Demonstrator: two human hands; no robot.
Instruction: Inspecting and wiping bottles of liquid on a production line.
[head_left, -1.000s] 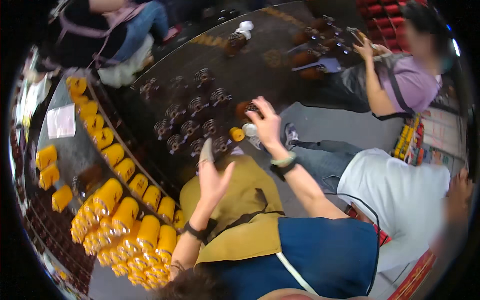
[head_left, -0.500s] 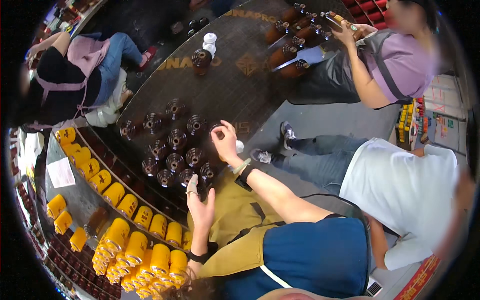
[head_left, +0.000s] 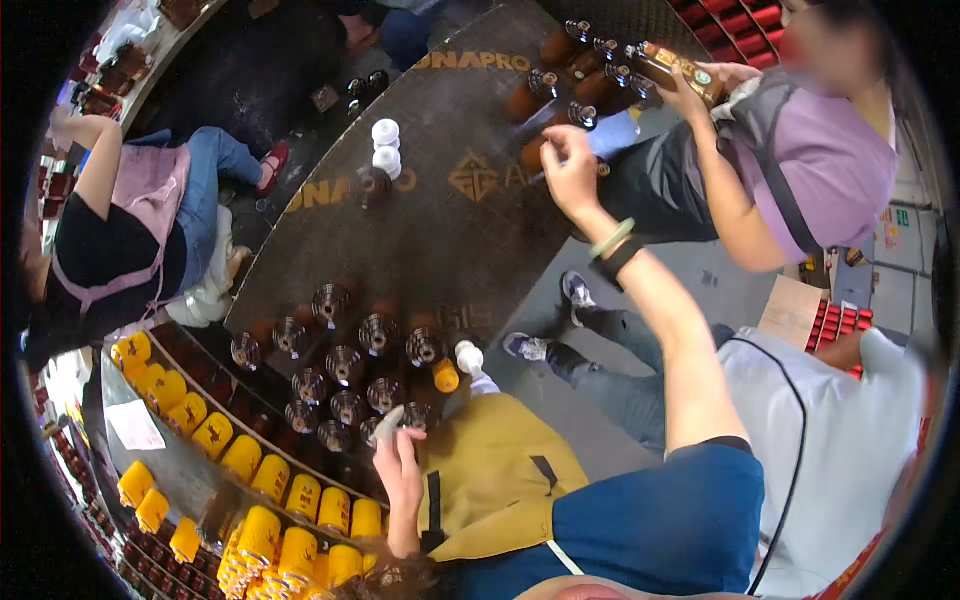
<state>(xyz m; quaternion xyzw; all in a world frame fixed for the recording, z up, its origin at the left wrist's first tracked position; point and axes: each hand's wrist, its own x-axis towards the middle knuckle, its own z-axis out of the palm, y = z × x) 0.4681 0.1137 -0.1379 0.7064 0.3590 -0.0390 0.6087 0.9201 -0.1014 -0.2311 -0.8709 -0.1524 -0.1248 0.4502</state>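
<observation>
Bottle lies tipped, neck toward the right hand, which loosely curls on it; left hand pinches a cap.

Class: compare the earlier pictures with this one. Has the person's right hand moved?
Yes. The right hand has travelled away from the cluster of open brown bottles near the person, across the dark mat, to the far bottles.

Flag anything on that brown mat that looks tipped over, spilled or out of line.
Nothing stands out. The near brown bottles stand upright on the mat, as do the two white-capped ones; no spill shows.
</observation>
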